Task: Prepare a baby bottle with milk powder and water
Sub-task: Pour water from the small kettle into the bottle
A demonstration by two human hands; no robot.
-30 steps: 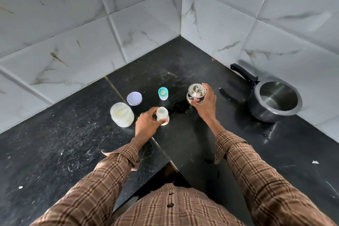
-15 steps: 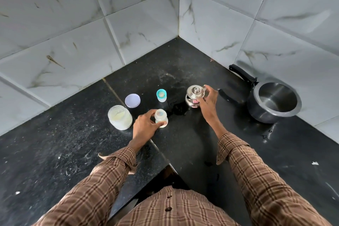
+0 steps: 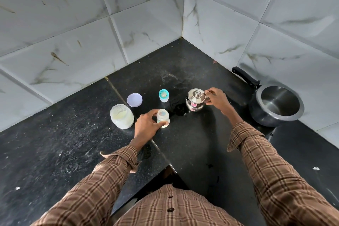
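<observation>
Counter (image 3: pixel 55 152): black speckled stone in a corner of white marbled wall tiles.
Powder jar (image 3: pixel 122 116): open, whitish, at about 10 o'clock from the left hand, standing just beside it.
Jar lid (image 3: pixel 134 99): pale lilac disc lying flat at 1 o'clock from the powder jar, apart from it.
Left hand (image 3: pixel 146 126): fingers and thumb curled round the baby bottle from its left side.
Baby bottle (image 3: pixel 162 118): small, clear, upright on the counter with its mouth open; contents too small to tell.
Bottle cap (image 3: pixel 163 95): teal ring with teat, standing at 12 o'clock from the baby bottle, apart from it.
Wet patch (image 3: pixel 178 109): dark spill between the baby bottle and the kettle.
Kettle (image 3: pixel 195 99): small steel pot with knobbed lid, resting on the counter at 2 o'clock from the baby bottle.
Right hand (image 3: pixel 217 98): fingers pinching the kettle's handle side at its right.
Pan (image 3: pixel 277 107): dark, with black handle, at 3 o'clock from the kettle, well apart, by the wall.
</observation>
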